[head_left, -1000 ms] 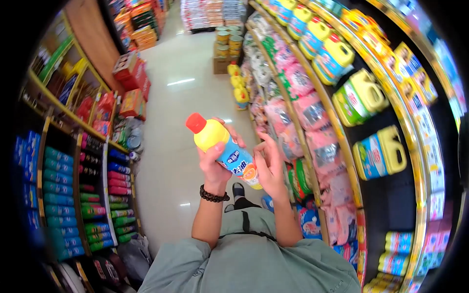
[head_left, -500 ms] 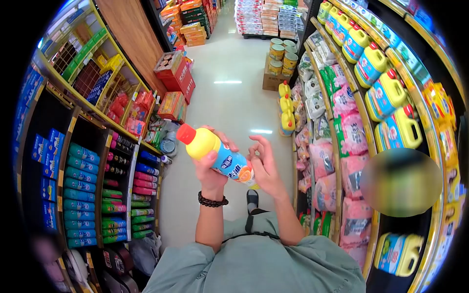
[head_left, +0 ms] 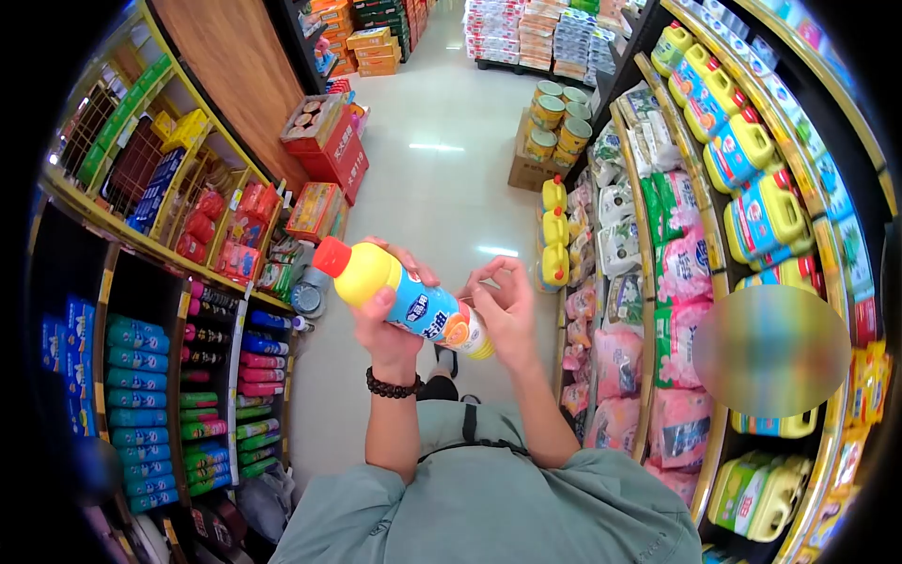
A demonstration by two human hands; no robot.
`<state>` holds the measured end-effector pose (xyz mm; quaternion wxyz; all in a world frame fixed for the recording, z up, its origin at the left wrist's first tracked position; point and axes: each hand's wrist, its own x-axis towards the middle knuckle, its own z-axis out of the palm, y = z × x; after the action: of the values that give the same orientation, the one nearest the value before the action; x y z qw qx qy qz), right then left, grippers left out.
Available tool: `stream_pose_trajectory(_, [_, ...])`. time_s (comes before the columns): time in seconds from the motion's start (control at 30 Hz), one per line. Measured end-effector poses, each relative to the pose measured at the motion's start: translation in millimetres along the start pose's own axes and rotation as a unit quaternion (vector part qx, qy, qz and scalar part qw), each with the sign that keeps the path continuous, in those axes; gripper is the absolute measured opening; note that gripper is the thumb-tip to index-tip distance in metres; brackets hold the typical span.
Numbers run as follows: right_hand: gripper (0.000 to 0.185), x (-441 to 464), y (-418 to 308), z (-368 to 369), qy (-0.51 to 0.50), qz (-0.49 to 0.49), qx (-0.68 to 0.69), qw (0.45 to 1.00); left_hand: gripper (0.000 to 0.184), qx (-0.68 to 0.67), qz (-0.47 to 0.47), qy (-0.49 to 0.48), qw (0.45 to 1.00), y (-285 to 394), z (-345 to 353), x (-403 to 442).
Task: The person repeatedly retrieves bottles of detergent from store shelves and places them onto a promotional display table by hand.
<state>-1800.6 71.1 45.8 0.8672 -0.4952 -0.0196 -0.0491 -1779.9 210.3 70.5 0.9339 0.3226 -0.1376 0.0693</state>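
My left hand is wrapped round a cleaning-liquid bottle with a red cap, a yellow shoulder and a blue label with an orange on it. The bottle lies tilted, cap up to the left, base down to the right. A dark beaded bracelet circles my left wrist. Close by the bottle's lower end is my right hand, its fingers curled and its thumb drawn in towards them. Whatever may be between those fingertips is too small to make out.
Shelves on the right hold yellow jugs and pink bags. Spray cans fill the left shelf. Red cartons, a box of tins and yellow floor jugs line the aisle. Stacked packs stand at the far end.
The view has shifted as I move along the aisle, and both shelves sit differently in frame. The bottle stays in my left hand. My right hand's fingers have curled in more.
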Motion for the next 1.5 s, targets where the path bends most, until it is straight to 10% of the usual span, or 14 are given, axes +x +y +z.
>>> stream_pose_trajectory(0.67, [0.018,372,44,36,-0.129,-0.127,-0.306,0.935,0.058,-0.054,0.059,0.016,0.997,-45,-97,366])
stream_pose_trajectory(1.5, [0.012,849,92,33,-0.054,-0.041,0.022,0.997,0.054,0.051,0.106,0.013,0.993,-152,-176,797])
